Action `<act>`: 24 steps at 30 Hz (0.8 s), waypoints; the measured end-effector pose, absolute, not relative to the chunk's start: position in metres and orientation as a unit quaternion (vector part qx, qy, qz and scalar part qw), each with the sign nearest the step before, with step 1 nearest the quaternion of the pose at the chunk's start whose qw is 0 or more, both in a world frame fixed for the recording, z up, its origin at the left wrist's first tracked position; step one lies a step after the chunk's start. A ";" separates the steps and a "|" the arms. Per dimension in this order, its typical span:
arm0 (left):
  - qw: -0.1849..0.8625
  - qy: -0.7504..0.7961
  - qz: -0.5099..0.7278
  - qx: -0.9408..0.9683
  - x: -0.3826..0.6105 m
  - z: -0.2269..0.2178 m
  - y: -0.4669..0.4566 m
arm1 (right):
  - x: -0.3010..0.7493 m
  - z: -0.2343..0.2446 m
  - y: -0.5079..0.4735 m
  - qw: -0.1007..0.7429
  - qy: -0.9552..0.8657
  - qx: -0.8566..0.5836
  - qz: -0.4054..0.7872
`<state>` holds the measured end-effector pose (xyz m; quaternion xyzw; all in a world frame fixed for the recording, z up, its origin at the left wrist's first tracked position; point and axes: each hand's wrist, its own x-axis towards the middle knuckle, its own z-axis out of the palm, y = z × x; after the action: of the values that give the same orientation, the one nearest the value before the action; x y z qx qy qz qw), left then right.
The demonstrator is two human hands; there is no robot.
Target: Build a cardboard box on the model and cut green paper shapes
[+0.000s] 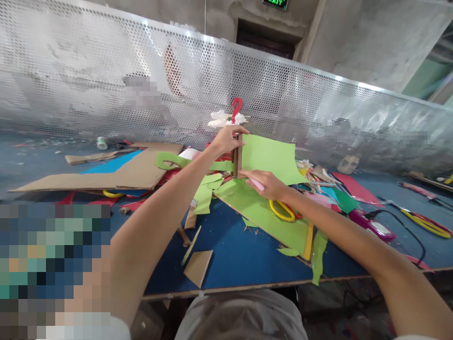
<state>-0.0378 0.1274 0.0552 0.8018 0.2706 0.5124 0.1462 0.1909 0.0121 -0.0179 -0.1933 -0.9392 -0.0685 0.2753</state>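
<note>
My left hand (228, 140) grips the top of a narrow upright brown cardboard piece (237, 158), its fingers closed over the upper end. Against the cardboard's right side stands a sheet of light green paper (271, 158). My right hand (269, 185) is closed around a slim pink pen-like tool (257, 184), with its fingers near the lower end of the cardboard. A larger green sheet (262, 210) lies under the right hand, and yellow-handled scissors (282, 211) rest on it. Part of the scissors is hidden by my right forearm.
Brown cardboard (130, 169) lies to the left over blue paper (111, 162). Green scraps (203, 198) and a small cardboard piece (198, 268) are in front. At the right are a purple device (373, 226) with a cable and more scissors (424, 223). A perforated metal screen (318, 104) stands behind.
</note>
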 end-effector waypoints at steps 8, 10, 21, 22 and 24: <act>0.146 0.269 0.509 0.805 -0.038 0.056 0.127 | 0.192 -0.019 0.016 0.313 -0.928 -0.200 -0.041; 0.148 0.265 0.512 0.804 -0.038 0.056 0.128 | 0.198 -0.016 0.020 0.297 -0.931 -0.197 -0.083; 0.156 0.271 0.512 0.800 -0.039 0.054 0.133 | 0.228 -0.026 0.028 0.192 -0.939 -0.195 -0.209; 0.155 0.272 0.512 0.800 -0.040 0.054 0.133 | 0.226 -0.027 0.028 0.189 -0.939 -0.194 -0.213; 0.149 0.273 0.512 0.801 -0.041 0.054 0.134 | 0.222 -0.029 0.030 0.183 -0.939 -0.192 -0.218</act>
<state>-0.0409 0.1338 0.0537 0.8009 0.2734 0.5115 0.1488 0.2219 0.0300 -0.0288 -0.1916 -0.9392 -0.2181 0.1831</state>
